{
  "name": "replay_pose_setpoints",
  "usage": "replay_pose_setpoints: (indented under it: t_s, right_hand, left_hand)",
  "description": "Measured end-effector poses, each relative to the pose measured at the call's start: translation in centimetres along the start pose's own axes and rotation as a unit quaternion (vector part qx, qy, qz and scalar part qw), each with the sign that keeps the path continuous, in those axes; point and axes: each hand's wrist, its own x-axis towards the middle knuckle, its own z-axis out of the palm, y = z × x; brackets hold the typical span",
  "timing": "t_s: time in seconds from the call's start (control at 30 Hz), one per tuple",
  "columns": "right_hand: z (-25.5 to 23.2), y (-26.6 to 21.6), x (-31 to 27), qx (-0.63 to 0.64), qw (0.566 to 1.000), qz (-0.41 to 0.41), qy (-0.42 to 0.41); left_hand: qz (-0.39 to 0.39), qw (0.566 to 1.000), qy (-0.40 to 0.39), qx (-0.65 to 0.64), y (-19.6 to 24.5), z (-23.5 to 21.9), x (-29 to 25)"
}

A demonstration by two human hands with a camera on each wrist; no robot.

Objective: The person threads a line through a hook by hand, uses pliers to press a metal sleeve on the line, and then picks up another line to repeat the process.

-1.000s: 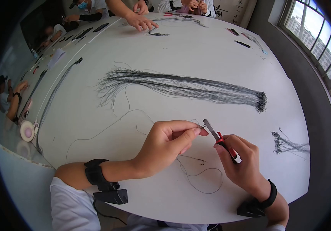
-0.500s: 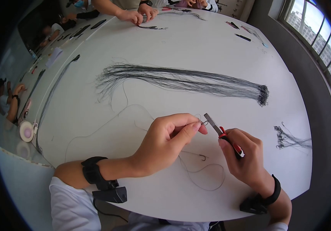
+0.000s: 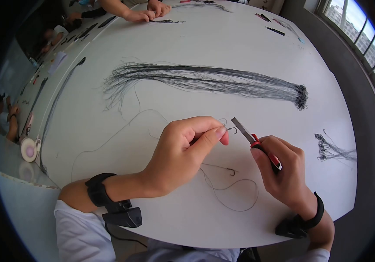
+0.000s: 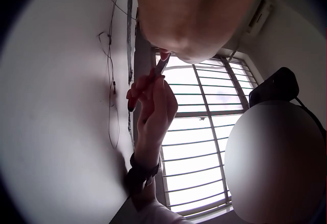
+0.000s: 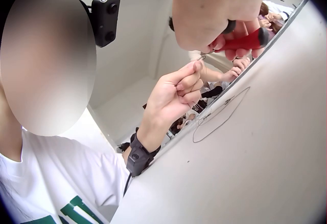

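Between thumb and forefinger, my left hand [image 3: 181, 150] pinches a small dark hook [image 3: 233, 129] with thin line at its eye. My right hand [image 3: 283, 168] grips red and black pliers [image 3: 249, 134]; their metal jaws stand just right of the hook, apart from it. The right wrist view shows the red handle [image 5: 240, 44] under the right fingers and the left hand [image 5: 171, 98] below it. Under the hands, another hook [image 3: 232, 172] on a looped line lies on the table. In the left wrist view the right hand [image 4: 156, 106] holds the pliers.
A long bundle of dark lines [image 3: 213, 78] crosses the white table [image 3: 240, 48] beyond the hands. A smaller hook bundle [image 3: 325, 148] lies at the right, a white spool [image 3: 29, 149] at the left. Another person's hands [image 3: 141, 15] rest at the far side.
The pliers have drawn slightly right, away from the left fingertips, and more of the hook shows. Across the table, the other person's hands have shifted left with a small dark bundle.
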Motion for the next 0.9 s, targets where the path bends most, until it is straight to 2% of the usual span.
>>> replay_pose_setpoints:
  t_s: [0.47,0.57,0.63,0.77,0.83,0.9]
  right_hand:
    - [-0.1,-0.1,-0.1,0.003,1.0,0.008,0.003]
    - [-0.3,-0.1,0.0,-0.012,0.999,0.03,-0.019]
    - [-0.2,0.8,0.1,-0.081,0.996,-0.034,-0.006]
    - [-0.4,1.3,-0.2,-0.153,0.988,-0.004,-0.014]
    - [-0.6,1.4,-0.4,-0.194,0.979,0.014,-0.056]
    - [-0.7,1.8,-0.6,-0.205,0.977,0.01,-0.06]
  left_hand:
    - [-0.023,0.999,-0.012,-0.02,0.3,-0.2,0.1]
    - [-0.045,0.999,-0.027,-0.014,0.4,-0.4,0.2]
    - [-0.058,0.997,-0.047,-0.025,0.3,-0.4,0.4]
    - [-0.073,0.994,-0.067,-0.044,0.5,-0.2,0.2]
    - [-0.078,0.988,-0.098,-0.089,0.5,-0.2,0.0]
    - [-0.081,0.986,-0.111,-0.097,0.9,-0.1,-0.2]
